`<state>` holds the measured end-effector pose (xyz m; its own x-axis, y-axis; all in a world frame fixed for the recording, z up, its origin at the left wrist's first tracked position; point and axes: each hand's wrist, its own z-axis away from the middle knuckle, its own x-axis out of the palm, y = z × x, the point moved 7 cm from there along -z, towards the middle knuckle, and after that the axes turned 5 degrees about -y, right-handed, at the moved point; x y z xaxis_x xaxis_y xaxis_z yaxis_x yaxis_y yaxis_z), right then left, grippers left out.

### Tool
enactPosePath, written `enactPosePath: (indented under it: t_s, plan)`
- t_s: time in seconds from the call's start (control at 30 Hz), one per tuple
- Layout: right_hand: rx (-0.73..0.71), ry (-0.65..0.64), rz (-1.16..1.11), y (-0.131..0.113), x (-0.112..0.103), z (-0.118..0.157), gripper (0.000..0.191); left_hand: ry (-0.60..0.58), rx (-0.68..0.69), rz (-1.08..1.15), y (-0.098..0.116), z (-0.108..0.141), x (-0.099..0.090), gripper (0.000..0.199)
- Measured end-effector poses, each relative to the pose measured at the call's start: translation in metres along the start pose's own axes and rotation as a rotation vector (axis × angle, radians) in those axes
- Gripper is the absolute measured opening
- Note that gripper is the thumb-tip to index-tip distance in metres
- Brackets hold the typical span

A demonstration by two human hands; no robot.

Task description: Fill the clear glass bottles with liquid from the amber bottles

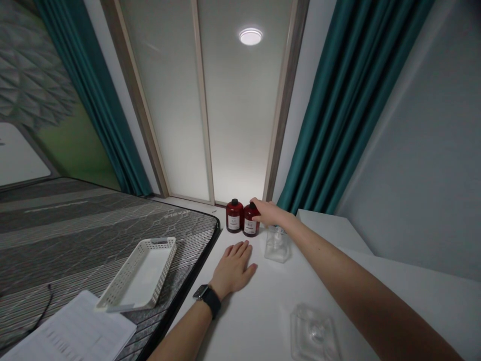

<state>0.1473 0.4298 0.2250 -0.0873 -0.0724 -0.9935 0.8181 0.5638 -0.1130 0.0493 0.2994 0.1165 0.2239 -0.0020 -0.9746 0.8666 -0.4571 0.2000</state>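
Two dark red bottles with black caps and white labels stand side by side at the far end of the white table. My right hand (pixel 267 212) reaches across and grips the right red bottle (pixel 250 228) near its top, fingers around its cap and side. The left red bottle (pixel 233 220) stands untouched, close against it. My left hand (pixel 233 268), with a black watch on the wrist, lies flat on the white table (pixel 240 316), fingers stretched out and holding nothing. A clear glass container (pixel 277 248) sits just below my right wrist, partly hidden by the forearm.
A clear square lid with a knob (pixel 314 336) lies on the table nearer me. On the mattress (pixel 195 235) at left are a white plastic basket (pixel 165 273) and printed papers (pixel 75 333). Green curtains (pixel 323 150) flank a frosted sliding door (pixel 240 125) behind the bottles.
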Motion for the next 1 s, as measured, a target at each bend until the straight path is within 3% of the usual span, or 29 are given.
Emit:
enactPosePath:
  t_s: [0.1, 0.27, 0.4, 0.73, 1.0]
  plan:
    - [-0.01, 0.021, -0.042, 0.003, 0.003, -0.002, 0.036, 0.004, 0.005, -0.002, 0.0, 0.0, -0.001, 0.053]
    - [-0.031, 0.069, -0.135, 0.011, 0.009, -0.002, 0.071, 0.021, 0.021, -0.004, -0.001, -0.001, 0.0, 0.052]
    - [-0.065, 0.135, -0.204, 0.017, 0.008, 0.012, 0.078, 0.045, 0.029, 0.02, -0.003, -0.001, 0.001, 0.049]
    - [-0.071, 0.275, -0.405, 0.033, 0.007, 0.113, 0.057, 0.177, 0.066, 0.174, 0.001, 0.003, -0.014, 0.023]
    - [-0.004, 0.371, -0.618, 0.044, 0.043, 0.188, 0.047, 0.208, 0.113, 0.326, 0.027, 0.009, -0.022, 0.025]
